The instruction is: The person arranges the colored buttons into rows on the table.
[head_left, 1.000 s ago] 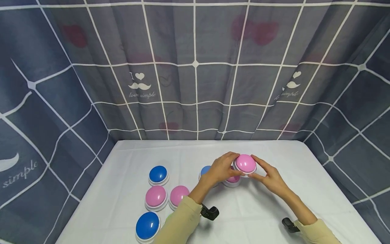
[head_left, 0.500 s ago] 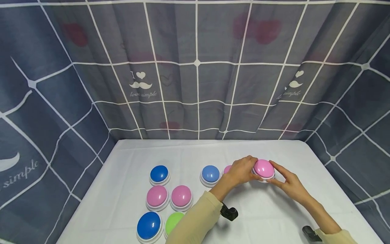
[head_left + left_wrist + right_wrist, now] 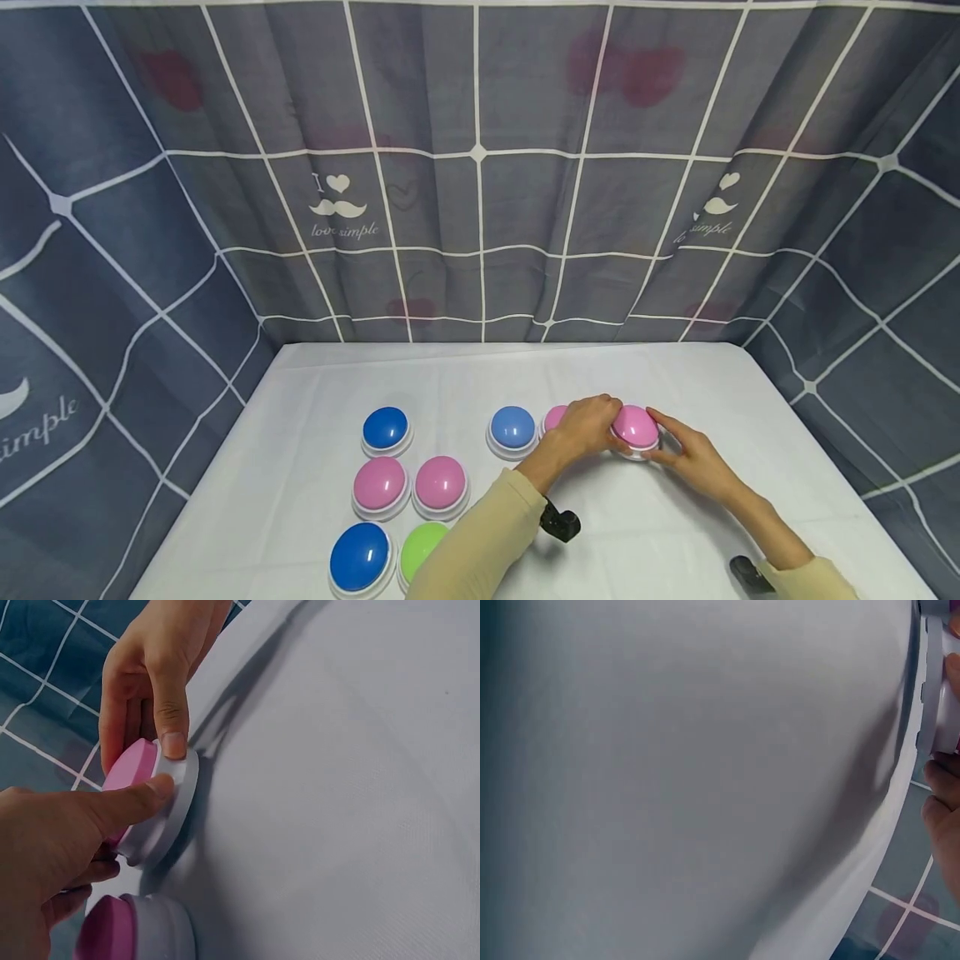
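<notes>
A pink dome push button with a white base is held between both hands, low over the table. My left hand grips its left side, with the thumb against the white base in the left wrist view. From the other side, my right hand pinches the base between thumb and fingers. At the right wrist view's edge, only part of that base and some fingers show. A second pink button stands just left, mostly hidden behind my left hand.
A lighter blue button stands left of the hidden pink one. Farther left on the white table are two blue buttons, two pink buttons and a green button, partly covered by the left sleeve. Grey checked curtains enclose the table.
Both hands have carried the pink button right, past the other pink one, and lowered it toward the table. The lighter blue and green buttons have come out from behind the left arm.
</notes>
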{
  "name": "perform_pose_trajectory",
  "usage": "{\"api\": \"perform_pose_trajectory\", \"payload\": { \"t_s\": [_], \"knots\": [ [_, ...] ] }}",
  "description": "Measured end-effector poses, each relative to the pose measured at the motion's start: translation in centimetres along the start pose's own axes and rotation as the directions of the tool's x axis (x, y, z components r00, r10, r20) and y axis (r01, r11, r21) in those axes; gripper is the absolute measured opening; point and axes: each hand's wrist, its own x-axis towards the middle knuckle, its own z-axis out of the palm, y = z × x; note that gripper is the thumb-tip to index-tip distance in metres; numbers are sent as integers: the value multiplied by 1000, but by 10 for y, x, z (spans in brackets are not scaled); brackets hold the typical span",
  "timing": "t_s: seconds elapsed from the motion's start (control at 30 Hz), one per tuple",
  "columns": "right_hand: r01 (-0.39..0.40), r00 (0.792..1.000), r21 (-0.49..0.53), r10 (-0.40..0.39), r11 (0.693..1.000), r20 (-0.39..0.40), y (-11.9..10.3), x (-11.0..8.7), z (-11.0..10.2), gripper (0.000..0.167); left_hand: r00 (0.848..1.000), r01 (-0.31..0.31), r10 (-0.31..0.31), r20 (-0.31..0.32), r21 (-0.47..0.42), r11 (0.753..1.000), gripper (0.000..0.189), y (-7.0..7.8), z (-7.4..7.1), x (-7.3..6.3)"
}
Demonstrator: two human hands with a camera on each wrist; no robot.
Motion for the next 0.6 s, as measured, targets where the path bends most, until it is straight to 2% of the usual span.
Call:
{"api": "perform_pose_trajectory", "payload": {
  "t_s": [0.33, 0.6],
  "knots": [
    [-46, 998, -33, 47, 998, 47, 0, 5, 8, 70, 999, 41, -41, 25, -7, 999, 55, -4, 6, -2],
    [-28, 998, -23, 30, 999, 64, -6, 11, 7, 71, 996, 87, -87, 24, 8, 996, 55, -7, 9, 1]
  ]
}}
